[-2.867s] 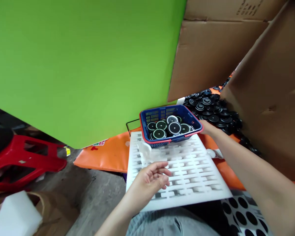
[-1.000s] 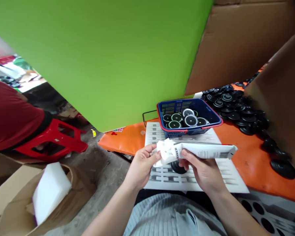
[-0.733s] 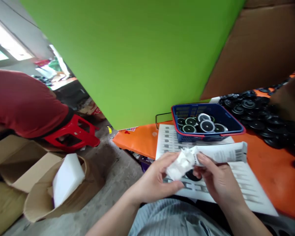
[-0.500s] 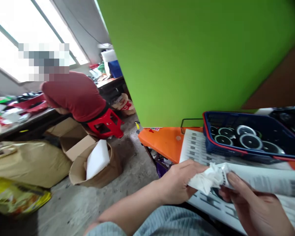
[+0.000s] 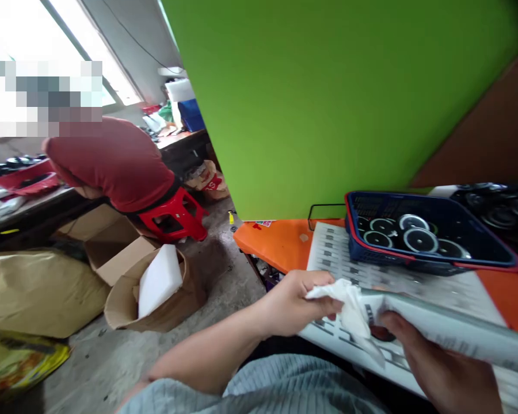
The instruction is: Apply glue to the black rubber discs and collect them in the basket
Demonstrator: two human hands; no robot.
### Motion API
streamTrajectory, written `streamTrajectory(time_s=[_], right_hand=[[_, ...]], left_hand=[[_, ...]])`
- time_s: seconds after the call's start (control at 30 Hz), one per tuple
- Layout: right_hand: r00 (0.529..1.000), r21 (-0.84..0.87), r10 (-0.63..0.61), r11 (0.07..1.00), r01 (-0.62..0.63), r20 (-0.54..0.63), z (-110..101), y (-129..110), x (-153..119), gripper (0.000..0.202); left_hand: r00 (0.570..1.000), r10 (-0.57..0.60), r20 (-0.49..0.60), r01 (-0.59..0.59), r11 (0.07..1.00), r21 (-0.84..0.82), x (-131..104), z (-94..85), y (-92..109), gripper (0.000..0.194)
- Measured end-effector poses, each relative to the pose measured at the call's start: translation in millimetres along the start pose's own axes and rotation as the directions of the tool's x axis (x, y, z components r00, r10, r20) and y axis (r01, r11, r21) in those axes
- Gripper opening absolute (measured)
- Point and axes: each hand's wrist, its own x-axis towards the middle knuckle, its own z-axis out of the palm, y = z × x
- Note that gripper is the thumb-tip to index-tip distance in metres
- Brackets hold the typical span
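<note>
A worker's left hand [image 5: 297,305] is pinching a corner of a white tissue [image 5: 353,307] between thumb and fingers, while the right hand [image 5: 444,362] is grasping a pale tube [image 5: 461,333], its thumb pressing on the near side. The tissue is hanging at the tube's left end, and both are hovering over a white slotted panel [image 5: 328,247] lying on an orange table [image 5: 276,244].

Three seconds earlier, the left hand was holding nothing above the panel and the right was reaching past the basket; now both are working together close to the worker's lap. A second ago the tissue was sitting bunched against the tube's end; now it is stretching out and drooping. A dark shape under the tube is showing too little to identify.

The blue basket [image 5: 356,247] is still standing on the panel's far part, holding black discs [image 5: 419,240] with pale rings. More black parts [image 5: 498,208] are lying in a pile beyond its right side, and a green board [image 5: 306,109] is rising behind it.

The view is now facing farther left, taking in a co-worker [image 5: 116,161] in red, who is sitting on a red stool [image 5: 176,215].
</note>
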Motion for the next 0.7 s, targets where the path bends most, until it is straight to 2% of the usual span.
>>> streamTrajectory(time_s=[0.07,0.1,0.13,0.17,0.2,0.23,0.3,0.33,0.37,0.4,0.47,0.53,0.57,0.6,0.7], right_hand=[[0.981,-0.179,-0.175,0.966,0.188,0.084,-5.3,-9.9,-0.2,0.026],[0.965,-0.229,-0.24,0.939,0.258,0.103,-6.8,-12.8,-1.3,0.024],[0.961,-0.229,-0.262,0.934,0.275,0.087,-7.2,-14.0,-2.8,0.022],[0.969,-0.198,-0.244,0.949,0.247,0.037,-6.6,-13.6,-4.7,0.02],[0.98,-0.133,-0.195,0.973,0.189,-0.032,-5.1,-11.9,-6.6,0.019],[0.988,-0.034,-0.117,0.993,0.114,-0.102,-2.9,-9.4,-8.3,0.018],[0.984,0.22,0.082,0.974,-0.045,-0.161,1.4,-3.8,-10.4,0.016],[0.977,0.331,0.16,0.938,-0.106,-0.142,2.6,-1.7,-10.5,0.016],[0.97,0.411,0.212,0.899,-0.148,-0.115,2.5,-0.3,-10.1,0.016],[0.965,0.461,0.244,0.87,-0.173,-0.097,0.8,0.4,-9.0,0.017],[0.953,0.509,0.262,0.847,-0.152,-0.15,-7.8,0.6,-6.0,0.02],[0.932,0.519,0.25,0.851,-0.082,-0.262,-21.8,1.1,-3.0,0.022],[0.921,0.516,0.243,0.855,-0.054,-0.306,-29.5,2.0,-2.0,0.022],[0.913,0.51,0.238,0.859,-0.038,-0.333,-36.9,3.4,-1.4,0.022],[0.913,0.518,0.259,0.853,-0.063,-0.316,-53.1,9.4,-1.9,0.021]], left_hand=[[0.973,-0.217,0.078,0.231,0.932,-0.279,1.8,4.1,-0.6,0.036],[0.96,-0.256,0.109,0.278,0.908,-0.315,2.5,5.9,0.5,0.038],[0.964,-0.247,0.102,0.265,0.926,-0.269,3.1,7.6,2.6,0.037],[0.98,-0.187,0.071,0.196,0.969,-0.152,3.5,9.2,5.3,0.032],[0.996,-0.079,0.041,0.078,0.997,0.017,3.9,10.9,8.0,0.025],[0.998,0.057,0.034,-0.062,0.976,0.208,4.4,12.7,10.1,0.019],[0.95,0.294,0.103,-0.305,0.809,0.503,6.4,16.8,11.3,0.009],[0.919,0.364,0.148,-0.38,0.727,0.571,8.1,18.7,10.3,0.006],[0.9,0.398,0.18,-0.422,0.683,0.596,10.3,20.0,8.5,0.006],[0.897,0.401,0.187,-0.428,0.681,0.594,13.1,20.2,6.3,0.006],[0.929,0.354,0.105,-0.351,0.762,0.544,20.8,15.8,1.7,0.01],[0.962,0.267,-0.049,-0.208,0.842,0.497,32.4,4.0,-3.4,0.019],[0.965,0.23,-0.123,-0.14,0.857,0.497,40.1,-4.0,-6.8,0.023],[0.962,0.211,-0.175,-0.09,0.847,0.523,49.3,-12.3,-11.0,0.026],[0.958,0.218,-0.185,-0.071,0.807,0.586,83.0,-32.2,-30.0,0.024]])
